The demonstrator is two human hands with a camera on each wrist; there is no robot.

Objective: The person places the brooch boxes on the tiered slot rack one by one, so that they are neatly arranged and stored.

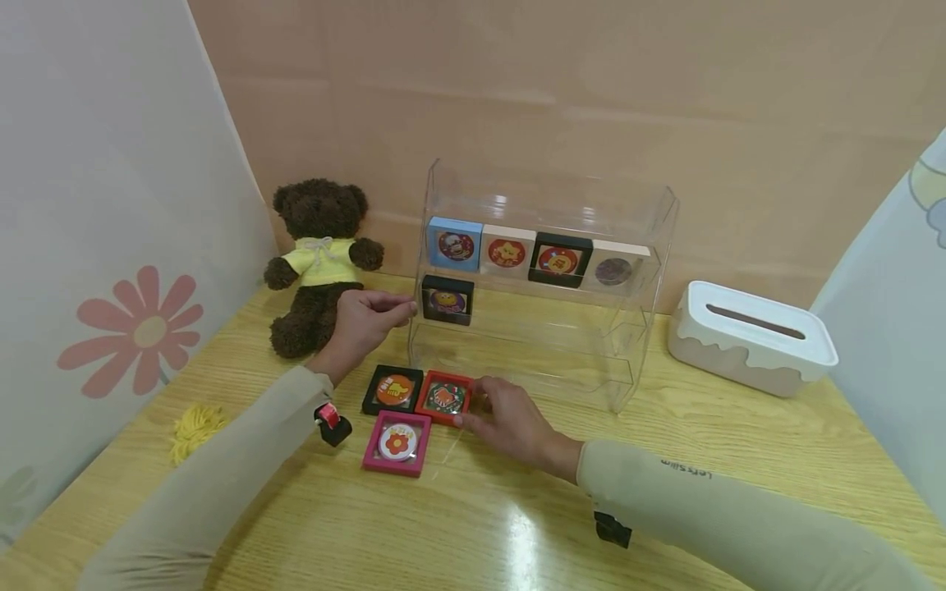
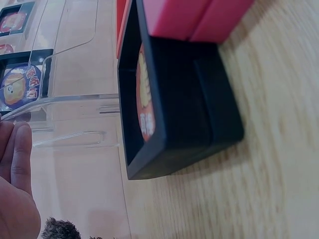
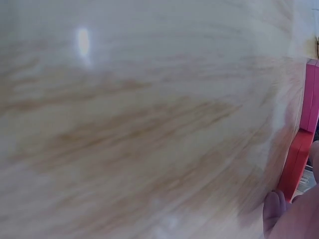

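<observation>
My left hand point(image 1: 364, 328) reaches to the left side panel of a clear acrylic stand point(image 1: 628, 382), fairly straight fingers right at its edge. Just beyond the fingertips, a black badge frame point(image 1: 447, 300) with a purple badge stands on the lower shelf. On the table, my right hand point(image 1: 513, 417) holds the right edge of a red badge frame point(image 1: 445, 398) between thumb and fingers. Against it lies another black frame point(image 1: 392, 389) with an orange thumbs-up badge. A pink frame point(image 1: 397, 443) with a flower badge lies in front of both.
The upper shelf bears a blue frame point(image 1: 454, 244), a white one point(image 1: 507, 250), a black one point(image 1: 560, 260) and another white one point(image 1: 619, 268). A brown teddy bear point(image 1: 319, 263) sits left, near yellow yarn point(image 1: 198, 431). A white tissue box point(image 1: 750, 336) stands right.
</observation>
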